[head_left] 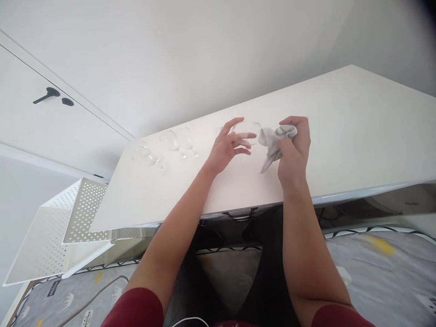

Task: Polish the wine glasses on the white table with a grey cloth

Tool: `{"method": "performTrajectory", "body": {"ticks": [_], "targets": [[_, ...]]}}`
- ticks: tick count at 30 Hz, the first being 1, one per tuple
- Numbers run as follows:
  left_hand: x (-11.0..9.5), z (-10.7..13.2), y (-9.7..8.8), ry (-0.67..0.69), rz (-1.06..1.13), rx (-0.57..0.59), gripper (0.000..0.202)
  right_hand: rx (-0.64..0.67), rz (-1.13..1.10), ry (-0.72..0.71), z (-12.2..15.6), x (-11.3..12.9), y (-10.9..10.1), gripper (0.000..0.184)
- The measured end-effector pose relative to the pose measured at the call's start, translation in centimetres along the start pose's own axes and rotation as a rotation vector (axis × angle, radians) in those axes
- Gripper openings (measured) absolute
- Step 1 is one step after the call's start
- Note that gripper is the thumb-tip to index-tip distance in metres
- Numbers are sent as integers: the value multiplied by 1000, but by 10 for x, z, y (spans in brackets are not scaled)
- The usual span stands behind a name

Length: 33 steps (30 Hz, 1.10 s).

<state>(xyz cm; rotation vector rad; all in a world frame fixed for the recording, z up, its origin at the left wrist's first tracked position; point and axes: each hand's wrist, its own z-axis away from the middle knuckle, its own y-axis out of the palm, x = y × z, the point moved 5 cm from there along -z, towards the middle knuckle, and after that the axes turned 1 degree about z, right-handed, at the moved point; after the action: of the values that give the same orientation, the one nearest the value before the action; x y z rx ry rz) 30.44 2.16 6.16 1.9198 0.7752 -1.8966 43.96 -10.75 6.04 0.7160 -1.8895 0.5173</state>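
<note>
My left hand [229, 144] is curled round a clear stemmed glass [251, 127], which lies tilted sideways above the white tabletop. Its outline is faint, and the fingers partly cover it. In my right hand [295, 152] is a crumpled light grey cloth [271, 141], pinched between thumb and fingers. The cloth is bunched close to the rim of the glass, with one corner hanging down. Whether cloth and glass touch is hard to make out. More clear stemmed glasses [171, 141] stand on the table to the left of my hands.
The long white table [357, 136] runs along a pale wall. White perforated panels [86, 211] stand at its left end, near a white door with a black handle [47, 94]. On the near side is a grey patterned bed cover [371, 263], with a cable [97, 295] across it.
</note>
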Motion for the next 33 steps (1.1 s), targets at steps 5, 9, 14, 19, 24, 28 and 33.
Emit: {"method": "performTrajectory", "body": {"ticks": [5, 9, 14, 19, 24, 28, 33], "targets": [[21, -30, 15, 103, -95, 72, 73, -321, 69, -172, 7, 8, -7, 26], [27, -30, 13, 177, 16, 99, 67, -313, 209, -202, 5, 8, -3, 13], [31, -32, 18, 193, 123, 187, 60, -427, 289, -172, 5, 4, -4, 13], [28, -32, 14, 197, 178, 88, 61, -263, 267, -140, 4, 3, 7, 11], [24, -30, 12, 188, 228, 60, 55, 14, 321, -115, 4, -3, 22, 10], [17, -27, 13, 218, 226, 62, 52, 1, 395, -190, 7, 5, 16, 10], [15, -26, 13, 247, 284, 48, 34, 222, 350, -71, 11, 11, 21, 17]]}}
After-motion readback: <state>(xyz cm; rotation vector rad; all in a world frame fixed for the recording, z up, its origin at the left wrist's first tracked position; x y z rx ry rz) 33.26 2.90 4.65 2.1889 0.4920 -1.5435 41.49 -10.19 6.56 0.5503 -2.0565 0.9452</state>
